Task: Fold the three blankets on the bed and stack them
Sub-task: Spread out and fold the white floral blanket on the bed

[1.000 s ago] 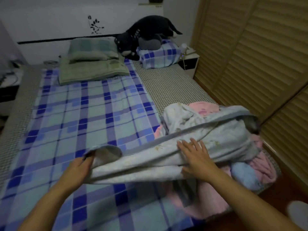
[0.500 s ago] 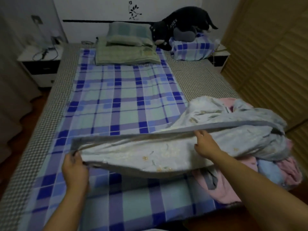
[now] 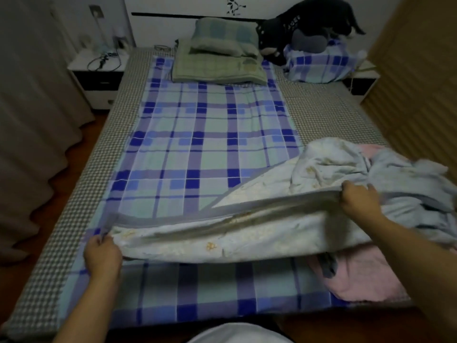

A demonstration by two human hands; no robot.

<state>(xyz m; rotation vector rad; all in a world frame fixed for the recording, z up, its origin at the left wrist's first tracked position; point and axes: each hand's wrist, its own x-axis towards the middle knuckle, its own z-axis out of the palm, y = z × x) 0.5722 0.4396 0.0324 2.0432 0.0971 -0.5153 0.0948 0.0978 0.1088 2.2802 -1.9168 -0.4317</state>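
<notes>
A pale floral blanket with a grey border [image 3: 247, 233] is stretched across the near part of the bed. My left hand [image 3: 102, 253] grips its left corner, and my right hand [image 3: 358, 201] grips its grey edge farther right. The rest of it lies bunched at the right side of the bed. A pink blanket [image 3: 363, 278] lies crumpled under it near the right corner. A third blanket is not distinguishable in the heap.
The bed carries a blue plaid sheet [image 3: 210, 139] over a checked cover [image 3: 61, 256]. Green pillows [image 3: 220, 60], a plaid pillow [image 3: 319, 68] and a black plush toy [image 3: 306, 23] sit at the head. A nightstand [image 3: 96, 78] stands left, slatted doors [image 3: 415, 82] right.
My left hand has pulled the blanket corner out to the left. My right hand has slid right along the edge and taken hold of it, so the blanket is spread wider.
</notes>
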